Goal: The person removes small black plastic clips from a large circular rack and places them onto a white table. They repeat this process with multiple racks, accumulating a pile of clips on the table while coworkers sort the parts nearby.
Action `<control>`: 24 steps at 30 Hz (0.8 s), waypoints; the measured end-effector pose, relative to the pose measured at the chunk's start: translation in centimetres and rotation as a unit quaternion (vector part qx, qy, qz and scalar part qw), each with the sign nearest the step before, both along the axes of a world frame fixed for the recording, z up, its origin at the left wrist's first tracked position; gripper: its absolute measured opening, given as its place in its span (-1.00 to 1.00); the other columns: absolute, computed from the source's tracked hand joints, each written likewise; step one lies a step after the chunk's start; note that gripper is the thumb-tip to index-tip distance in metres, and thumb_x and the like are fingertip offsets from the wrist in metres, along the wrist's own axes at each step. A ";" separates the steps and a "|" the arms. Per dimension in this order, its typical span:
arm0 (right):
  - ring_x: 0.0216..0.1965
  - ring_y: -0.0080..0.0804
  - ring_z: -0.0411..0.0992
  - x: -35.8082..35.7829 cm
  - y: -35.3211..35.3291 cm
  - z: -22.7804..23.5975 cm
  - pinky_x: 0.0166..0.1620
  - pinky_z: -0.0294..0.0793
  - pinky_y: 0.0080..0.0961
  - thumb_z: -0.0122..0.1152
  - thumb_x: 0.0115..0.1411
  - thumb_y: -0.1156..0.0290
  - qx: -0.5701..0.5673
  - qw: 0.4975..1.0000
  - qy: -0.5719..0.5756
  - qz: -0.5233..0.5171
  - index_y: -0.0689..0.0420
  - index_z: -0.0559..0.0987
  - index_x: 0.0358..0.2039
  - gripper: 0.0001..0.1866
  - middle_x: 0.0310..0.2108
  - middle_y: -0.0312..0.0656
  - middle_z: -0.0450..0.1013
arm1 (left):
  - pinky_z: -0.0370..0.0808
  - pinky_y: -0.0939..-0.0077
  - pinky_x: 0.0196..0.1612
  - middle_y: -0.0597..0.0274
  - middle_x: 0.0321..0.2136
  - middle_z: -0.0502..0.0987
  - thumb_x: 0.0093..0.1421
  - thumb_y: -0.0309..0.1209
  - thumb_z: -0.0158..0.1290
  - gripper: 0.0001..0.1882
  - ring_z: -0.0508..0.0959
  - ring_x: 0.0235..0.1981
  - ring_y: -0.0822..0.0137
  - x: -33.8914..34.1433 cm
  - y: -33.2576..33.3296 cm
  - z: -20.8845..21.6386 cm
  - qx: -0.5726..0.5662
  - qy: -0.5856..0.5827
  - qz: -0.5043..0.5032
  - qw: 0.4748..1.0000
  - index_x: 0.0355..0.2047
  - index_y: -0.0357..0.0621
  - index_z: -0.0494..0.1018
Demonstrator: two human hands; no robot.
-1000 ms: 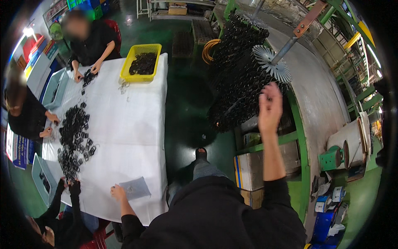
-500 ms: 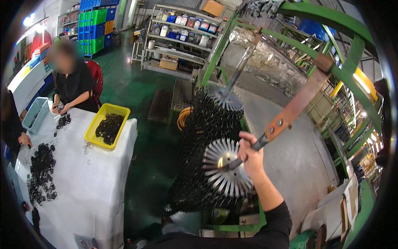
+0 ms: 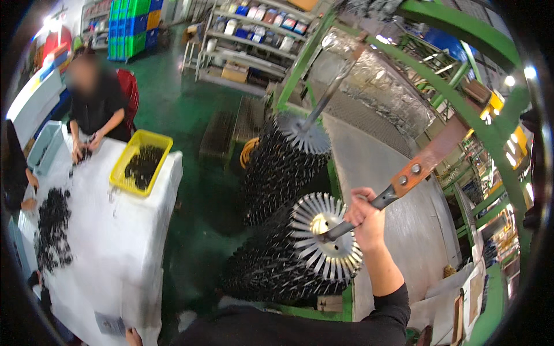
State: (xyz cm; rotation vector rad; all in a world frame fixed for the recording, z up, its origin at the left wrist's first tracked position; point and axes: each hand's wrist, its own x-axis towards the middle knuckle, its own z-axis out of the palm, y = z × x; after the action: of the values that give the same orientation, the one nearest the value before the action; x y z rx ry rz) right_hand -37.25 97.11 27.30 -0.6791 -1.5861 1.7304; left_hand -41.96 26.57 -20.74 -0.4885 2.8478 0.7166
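Observation:
My right hand [image 3: 367, 220] is wrapped round a dark metal rod [image 3: 382, 200], bolted to a flat rusty-orange bar [image 3: 416, 168] that slopes up to the right. The rod's lower end meets a pale disc with radial slats [image 3: 311, 245]. Below and beside the disc hangs a dense mass of small black pieces [image 3: 262, 262]. Only a little of my left hand [image 3: 134, 337] shows at the bottom edge, beside a flat grey packet [image 3: 108, 323] on the white table; most of its fingers are hidden.
Behind hangs a second slatted disc [image 3: 300, 134] with black pieces. Green frame beams [image 3: 470, 26] cross the upper right, above a grey metal surface [image 3: 398, 242]. On the white table [image 3: 124, 242] stand a yellow basket [image 3: 156, 182] and a blue one [image 3: 53, 151]. Two co-workers' hands are at the table.
The near disc and rod have shifted right against the surroundings, with my right hand still on the rod. The whole view has shifted slightly. More of my left hand and the grey packet shows.

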 end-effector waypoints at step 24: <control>-0.63 -0.70 0.06 -5.2 1.6 8.5 -0.54 0.04 -0.63 0.17 0.26 0.38 0.161 0.945 -0.087 0.270 0.07 0.45 -0.26 -0.89 -0.59 -0.47 0.16 | 0.48 0.23 -0.02 -0.08 -0.18 0.61 0.29 -0.10 -0.04 -0.58 0.59 -0.10 -0.02 8.0 21.0 14.3 0.278 -0.136 0.010 0.951 -0.09 -0.18 0.55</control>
State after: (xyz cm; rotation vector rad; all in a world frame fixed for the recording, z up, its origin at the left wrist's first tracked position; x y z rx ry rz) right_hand -42.48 98.75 35.76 -0.2463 -2.2741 1.7406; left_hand -33.97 47.55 -6.42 -0.4772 2.2504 1.2829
